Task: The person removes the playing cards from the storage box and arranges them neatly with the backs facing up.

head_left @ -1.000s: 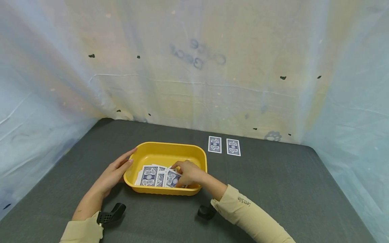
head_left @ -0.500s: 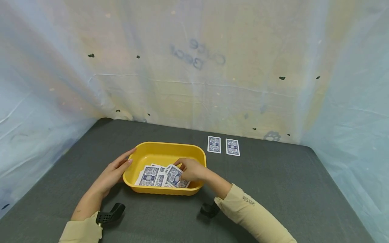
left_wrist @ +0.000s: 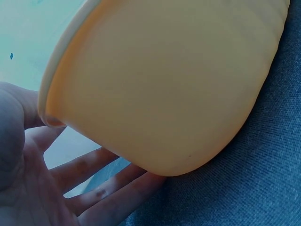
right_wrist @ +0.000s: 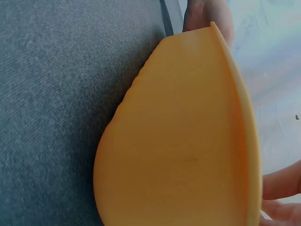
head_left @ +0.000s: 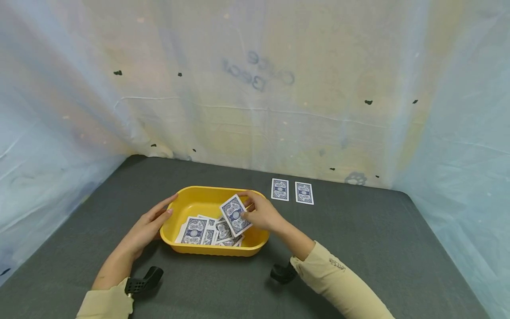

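Note:
A yellow plastic tray stands on the dark table, with several playing cards lying back-up in its near half. My right hand pinches one blue-backed card by its right side, tilted above the others. The left hand grips the tray's left end, its thumb at the rim. In the left wrist view, the fingers of that hand lie against the outer wall. The right wrist view shows mostly the tray's side; the held card is hidden there.
Two cards, a left one and a right one, lie back-up side by side on the table beyond the tray's right end. A pale plastic sheet hangs behind the table and along its sides.
My right hand has lifted one card off the pile, up and slightly right, uncovering cards beneath. The left hand stays at the tray's left end. The two table cards have not moved.

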The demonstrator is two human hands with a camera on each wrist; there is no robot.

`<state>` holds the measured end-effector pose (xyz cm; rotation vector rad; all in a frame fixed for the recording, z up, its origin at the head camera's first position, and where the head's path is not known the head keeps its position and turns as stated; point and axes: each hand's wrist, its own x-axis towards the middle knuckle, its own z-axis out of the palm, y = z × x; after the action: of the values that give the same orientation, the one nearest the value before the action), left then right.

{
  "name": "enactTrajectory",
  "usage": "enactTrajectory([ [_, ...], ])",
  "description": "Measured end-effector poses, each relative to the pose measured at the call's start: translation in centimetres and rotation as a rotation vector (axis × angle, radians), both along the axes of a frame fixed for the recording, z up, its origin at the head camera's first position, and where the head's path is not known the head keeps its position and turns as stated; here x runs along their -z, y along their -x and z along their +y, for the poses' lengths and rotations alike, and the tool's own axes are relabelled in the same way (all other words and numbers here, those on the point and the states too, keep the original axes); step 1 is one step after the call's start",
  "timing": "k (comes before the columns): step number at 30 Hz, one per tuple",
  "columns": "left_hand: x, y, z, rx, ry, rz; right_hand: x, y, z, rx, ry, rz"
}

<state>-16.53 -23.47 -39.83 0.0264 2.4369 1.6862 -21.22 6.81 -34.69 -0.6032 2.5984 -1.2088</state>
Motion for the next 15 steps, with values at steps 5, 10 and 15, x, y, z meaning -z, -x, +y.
enactTrajectory([
  [5,0.0,-0.1,0.0,0.001,-0.007,0.006,0.1,0.2,0.4,0.078,0.064,0.011],
  [10,0.0,-0.1,0.1,0.000,0.007,-0.001,-0.1,0.1,1.0,0.142,0.145,-0.021],
  [15,0.1,0.0,0.1,-0.006,0.026,-0.011,-0.2,0.3,2.0,0.221,0.247,-0.044],
])
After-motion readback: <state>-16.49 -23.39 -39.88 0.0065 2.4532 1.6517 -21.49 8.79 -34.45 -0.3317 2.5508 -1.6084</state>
